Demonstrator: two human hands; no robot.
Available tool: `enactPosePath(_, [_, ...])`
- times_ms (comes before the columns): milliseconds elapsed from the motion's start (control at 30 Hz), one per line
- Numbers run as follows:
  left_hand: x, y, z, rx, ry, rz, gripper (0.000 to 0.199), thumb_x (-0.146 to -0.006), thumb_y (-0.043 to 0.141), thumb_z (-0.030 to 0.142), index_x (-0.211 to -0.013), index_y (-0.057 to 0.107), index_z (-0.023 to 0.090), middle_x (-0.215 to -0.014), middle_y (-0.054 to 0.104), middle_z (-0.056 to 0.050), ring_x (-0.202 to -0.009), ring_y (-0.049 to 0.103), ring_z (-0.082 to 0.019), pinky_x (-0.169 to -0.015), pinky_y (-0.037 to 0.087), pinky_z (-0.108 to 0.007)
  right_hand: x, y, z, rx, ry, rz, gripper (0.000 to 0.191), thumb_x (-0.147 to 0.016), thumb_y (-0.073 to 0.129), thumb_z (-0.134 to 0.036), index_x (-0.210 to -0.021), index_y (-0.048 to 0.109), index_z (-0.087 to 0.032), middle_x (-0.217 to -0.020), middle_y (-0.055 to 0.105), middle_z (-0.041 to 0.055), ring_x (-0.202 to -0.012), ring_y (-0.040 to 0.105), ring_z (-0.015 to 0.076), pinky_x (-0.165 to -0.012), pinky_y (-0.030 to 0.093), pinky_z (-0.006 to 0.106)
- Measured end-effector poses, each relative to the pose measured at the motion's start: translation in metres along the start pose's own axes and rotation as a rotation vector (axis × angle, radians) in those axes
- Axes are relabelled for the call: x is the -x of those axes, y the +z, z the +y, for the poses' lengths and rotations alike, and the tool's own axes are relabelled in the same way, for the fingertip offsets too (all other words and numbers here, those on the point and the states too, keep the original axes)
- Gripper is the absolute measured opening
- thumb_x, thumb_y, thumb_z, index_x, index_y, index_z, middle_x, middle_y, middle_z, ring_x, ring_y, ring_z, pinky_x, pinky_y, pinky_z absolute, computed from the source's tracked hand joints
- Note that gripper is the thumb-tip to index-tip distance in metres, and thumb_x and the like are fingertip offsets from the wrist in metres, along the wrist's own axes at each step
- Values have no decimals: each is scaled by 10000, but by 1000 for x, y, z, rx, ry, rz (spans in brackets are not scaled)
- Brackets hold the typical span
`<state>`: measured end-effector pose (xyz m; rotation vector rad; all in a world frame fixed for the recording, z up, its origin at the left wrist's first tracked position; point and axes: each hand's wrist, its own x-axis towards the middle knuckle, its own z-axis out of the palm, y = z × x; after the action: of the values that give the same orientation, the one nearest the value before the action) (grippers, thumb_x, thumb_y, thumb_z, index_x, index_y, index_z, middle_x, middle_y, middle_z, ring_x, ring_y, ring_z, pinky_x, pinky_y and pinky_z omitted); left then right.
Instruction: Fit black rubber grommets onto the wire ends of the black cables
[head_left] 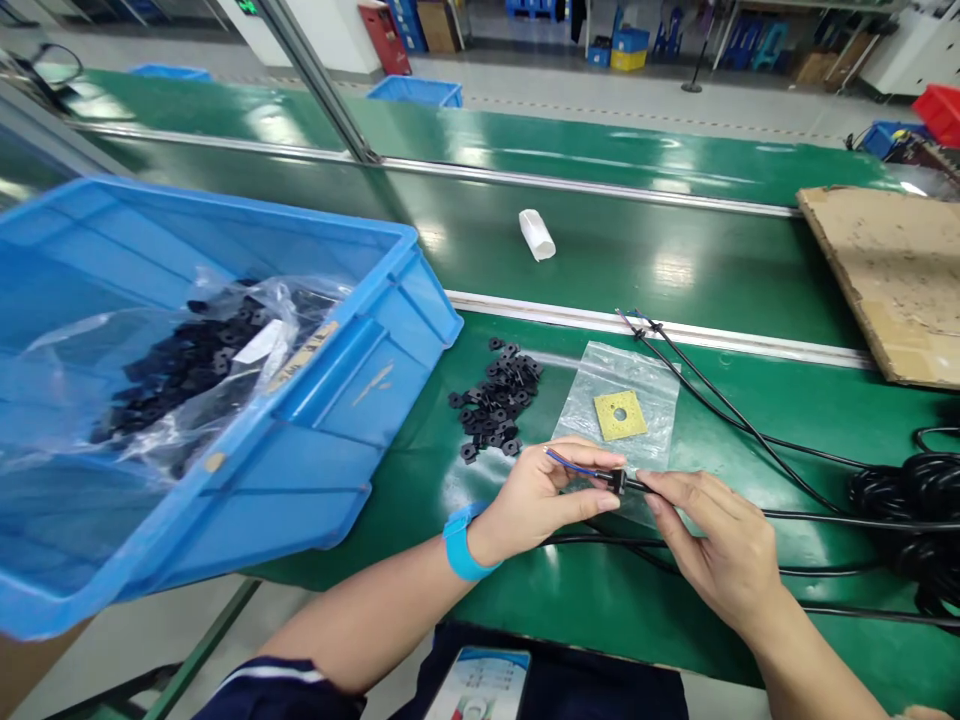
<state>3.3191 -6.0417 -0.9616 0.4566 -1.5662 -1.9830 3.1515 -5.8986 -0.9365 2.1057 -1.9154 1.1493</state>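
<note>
My left hand (551, 497), with a blue band at its wrist, pinches a small black clip (617, 482) between thumb and fingers. The clip sits around the end of a black cable, and thin blue and red wires (571, 464) stick out to its left. Just right of the clip, my right hand (712, 530) grips the black cable between thumb and forefinger. Beyond the hands, a yellow square pad (620, 414) with a round hole lies on a clear plastic bag (581, 395). A pile of small black parts (499, 400) lies to the left of the bag.
A large blue bin (330, 400) on the left holds bagged black parts (195, 370). Coiled black cables (900, 500) lie at the right, below a cardboard sheet (900, 280). A white roll (537, 235) rests farther back. A phone (480, 685) is at my lap.
</note>
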Motion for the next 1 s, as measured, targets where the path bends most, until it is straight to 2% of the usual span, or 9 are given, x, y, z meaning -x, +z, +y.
enactPosePath(267, [2,5,1,-39,-32,-39,228,-726,897,238,-943,833,210,-987,788,-83,-927,737,-214,-870,598,-310,2,12,-9,25,-47,79,172,-945,653,-103,-1093,690,-183,-889,741,27,-785,702,126,-711,573,231])
enactPosePath(400, [-2,-4,4,92,-94,159,477,-733,897,279,-1178,737,223,-1135,752,-81,-1000,730,-209,-864,603,-299,-19,0,2,75,-5,71,240,-951,623,-104,-1171,670,-188,-990,749,50,-872,704,153,-799,580,274])
enactPosePath(500, [-8,-18,12,95,29,434,451,-769,869,352,-1167,698,226,-1156,707,-62,-929,703,-144,-819,581,-242,-53,-4,33,186,32,146,291,-977,571,-141,-1248,658,-198,-1129,733,81,-1026,693,197,-927,566,345])
enactPosePath(600, [-13,-30,19,45,117,556,402,-787,846,411,-1098,698,205,-1032,686,-44,-838,658,-113,-749,554,-209,-85,5,83,306,117,198,311,-1005,512,-191,-1276,663,-183,-1179,719,114,-1092,670,247,-976,540,425])
enactPosePath(733, [-15,-39,23,35,189,589,365,-803,834,414,-1071,694,210,-1009,672,-31,-815,627,-101,-731,537,-198,-93,20,119,501,279,-42,441,-932,637,-225,-1352,621,-92,-1324,639,209,-1185,598,370,-978,494,546])
enactPosePath(800, [-16,-44,26,23,244,611,334,-826,815,410,-1074,690,224,-1009,669,-21,-801,615,-97,-724,531,-198,-78,20,105,503,218,-90,475,-927,675,-268,-1373,606,-122,-1350,620,191,-1195,584,366,-962,486,527])
enactPosePath(867, [-15,-52,33,-52,323,651,295,-867,774,402,-1093,682,236,-1022,670,-17,-798,613,-103,-722,528,-214,-56,14,74,384,98,-131,336,-975,634,-299,-1290,656,-186,-1229,681,125,-1100,624,291,-907,492,450])
enactPosePath(933, [-12,-61,44,-267,391,652,233,-904,735,366,-1092,690,235,-1024,676,-21,-809,619,-118,-741,522,-243,-31,9,38,179,19,-260,198,-999,617,-309,-1156,701,-222,-1056,721,63,-963,653,213,-844,490,380])
enactPosePath(1000, [-8,-70,55,-618,380,508,142,-925,709,309,-1037,719,223,-997,686,-26,-842,629,-145,-780,510,-280,-8,9,8,14,-9,-410,158,-993,637,-308,-1110,711,-231,-978,723,38,-886,654,178,-806,492,348])
